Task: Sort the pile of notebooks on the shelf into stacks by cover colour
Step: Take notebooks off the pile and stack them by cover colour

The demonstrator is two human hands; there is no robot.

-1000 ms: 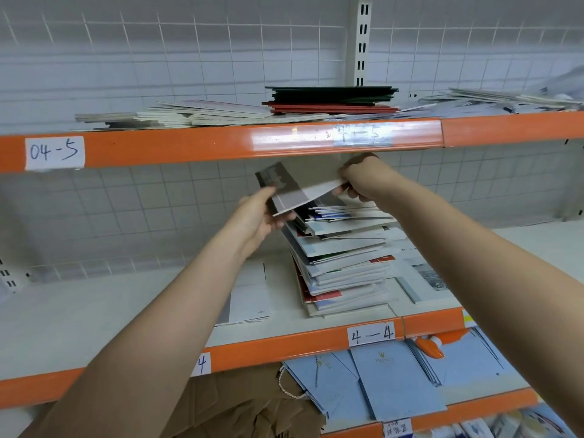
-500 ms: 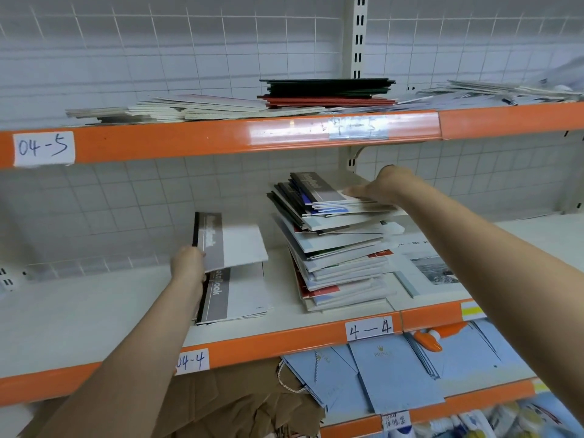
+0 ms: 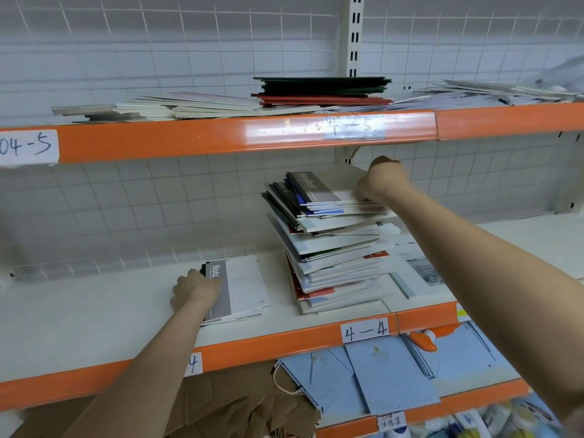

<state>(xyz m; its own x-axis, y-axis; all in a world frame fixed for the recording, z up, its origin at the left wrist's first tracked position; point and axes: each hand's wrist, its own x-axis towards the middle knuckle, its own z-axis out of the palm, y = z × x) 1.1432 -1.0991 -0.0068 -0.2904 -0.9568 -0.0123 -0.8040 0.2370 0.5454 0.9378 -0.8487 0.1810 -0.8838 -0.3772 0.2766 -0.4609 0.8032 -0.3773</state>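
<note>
A tall, leaning pile of notebooks [image 3: 331, 248] with mixed covers stands in the middle of the white shelf [image 3: 94, 327]. My right hand [image 3: 380, 183] grips the right edge of the top grey-and-white notebook [image 3: 319, 189] on that pile. To the left lies a low stack of grey-and-white notebooks [image 3: 243, 286]. My left hand [image 3: 194, 292] rests flat on that stack's left edge, fingers on the top cover. I cannot tell whether it still grips the cover.
The upper orange-edged shelf [image 3: 221, 137] carries flat white notebooks, a dark green and red stack [image 3: 322, 91] and loose papers at right. Loose grey notebooks [image 3: 417, 267] lie right of the pile. Below are blue paper bags [image 3: 385, 374] and brown bags.
My left hand carried the grey-and-white notebook from the pile down onto the low stack at left. My right hand stayed at the pile's top and closed on the following notebook's edge.
</note>
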